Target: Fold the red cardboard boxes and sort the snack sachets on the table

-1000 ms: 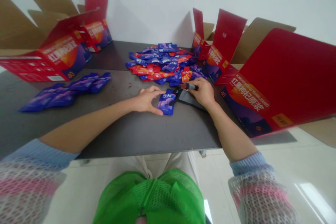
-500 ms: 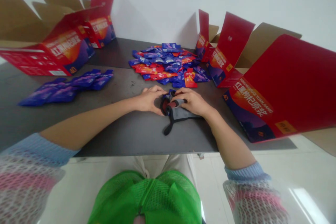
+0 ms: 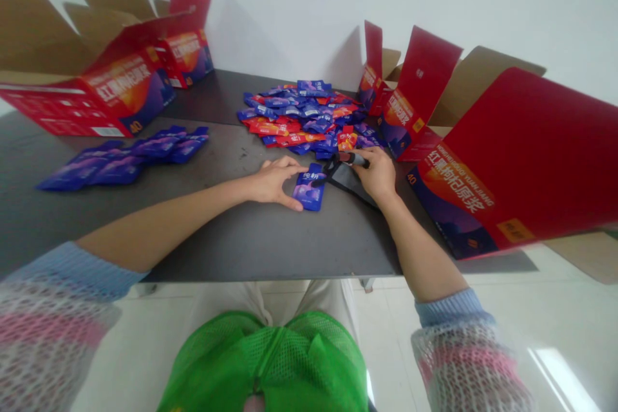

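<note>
A blue sachet point(image 3: 309, 192) lies flat on the grey table in front of me. My left hand point(image 3: 276, 181) steadies it by its left side, thumb at the lower corner and fingers at the upper one. To the right, my right hand point(image 3: 376, 174) is closed on a grey cloth-like piece with black edging point(image 3: 345, 177); a dark rolled part shows between thumb and fingers. Its black end reaches over the sachet's right side. What exactly this piece is, I cannot make out. Just beyond my hands lies a pile of blue and red sachets point(image 3: 309, 112).
Several blue sachets point(image 3: 118, 164) lie in overlapping rows on the left of the table point(image 3: 232, 241). Open red cartons stand behind them, a large one point(image 3: 111, 93) nearest. More open red cartons line the right side, the biggest point(image 3: 512, 167) close to my right forearm. A wall closes the back.
My right hand has moved right and slightly away from me, taking the grey black-edged piece off the blue sachet, now mostly uncovered. My left hand has stayed in place.
</note>
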Tool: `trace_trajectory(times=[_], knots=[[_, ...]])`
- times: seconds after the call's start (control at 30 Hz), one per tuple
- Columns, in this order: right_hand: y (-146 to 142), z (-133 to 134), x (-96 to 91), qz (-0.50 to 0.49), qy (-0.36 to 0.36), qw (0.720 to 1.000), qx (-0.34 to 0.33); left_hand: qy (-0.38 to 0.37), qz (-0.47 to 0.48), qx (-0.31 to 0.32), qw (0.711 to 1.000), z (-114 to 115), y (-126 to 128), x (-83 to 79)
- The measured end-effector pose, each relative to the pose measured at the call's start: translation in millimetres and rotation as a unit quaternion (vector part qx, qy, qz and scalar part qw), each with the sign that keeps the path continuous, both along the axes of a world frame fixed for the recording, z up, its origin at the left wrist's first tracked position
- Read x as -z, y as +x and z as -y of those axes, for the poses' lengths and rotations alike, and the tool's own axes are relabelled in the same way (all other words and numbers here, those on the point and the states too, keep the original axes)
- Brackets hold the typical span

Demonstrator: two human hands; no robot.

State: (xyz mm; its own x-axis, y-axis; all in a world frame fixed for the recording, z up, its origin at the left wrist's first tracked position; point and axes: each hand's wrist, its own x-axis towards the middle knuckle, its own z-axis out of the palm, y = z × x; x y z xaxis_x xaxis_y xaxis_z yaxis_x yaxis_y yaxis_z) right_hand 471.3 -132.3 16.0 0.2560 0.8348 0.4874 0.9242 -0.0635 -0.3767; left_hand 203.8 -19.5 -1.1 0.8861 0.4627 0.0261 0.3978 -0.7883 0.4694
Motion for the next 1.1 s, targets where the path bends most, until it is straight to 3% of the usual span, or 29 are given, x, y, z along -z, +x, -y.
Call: trace_trajectory(times=[0.1, 0.23, 0.33, 0.4, 0.5, 0.6, 0.67, 0.8, 0.97, 1.03, 1.1], knots=[[6.5, -0.7, -2.2, -0.083, 0.083, 0.993, -0.001, 0.011, 0.0, 0.005, 1.0, 0.7, -0.2, -0.7], [8.3, 4.5, -15.2, -0.105, 0.166, 0.98, 0.005, 0.022, -0.011, 0.011, 1.0, 2.2, -0.7, -1.9], [2.1, 11.5, -25.6, -0.116, 0.181, 0.975, -0.06, 0.027, -0.014, 0.011, 0.999, 2.1, -0.5, -2.2], [-8.2, 14.8, -27.9, -0.138, 0.148, 0.966, -0.16, 0.034, -0.014, 0.017, 0.999, 0.8, 0.0, -2.0], [-31.0, 14.9, -21.9, -0.157, 0.019, 0.938, -0.309, 0.043, -0.023, 0.035, 0.998, -2.1, 1.0, -2.3], [-50.6, 9.6, -9.6, -0.126, -0.107, 0.911, -0.379, 0.045, -0.039, 0.052, 0.997, -3.9, 1.4, -3.3], [-55.7, 5.6, -2.9, -0.09, -0.139, 0.919, -0.356, 0.045, -0.043, 0.055, 0.997, -4.0, 1.3, -3.7], [-48.6, 2.5, 2.2, -0.019, -0.155, 0.962, -0.222, 0.04, -0.033, 0.045, 0.998, -2.9, 0.9, -2.7], [-25.2, 2.2, 5.7, 0.025, -0.137, 0.988, -0.069, 0.027, -0.021, 0.016, 0.999, -2.0, 1.1, 1.1], [-14.0, 0.5, 6.3, 0.006, -0.081, 0.995, -0.063, 0.025, -0.014, 0.006, 1.0, -2.2, 1.0, 2.6], [-5.2, -0.8, 3.2, -0.03, -0.003, 0.993, -0.113, 0.028, -0.009, -0.008, 1.0, -2.6, 0.8, 3.8]])
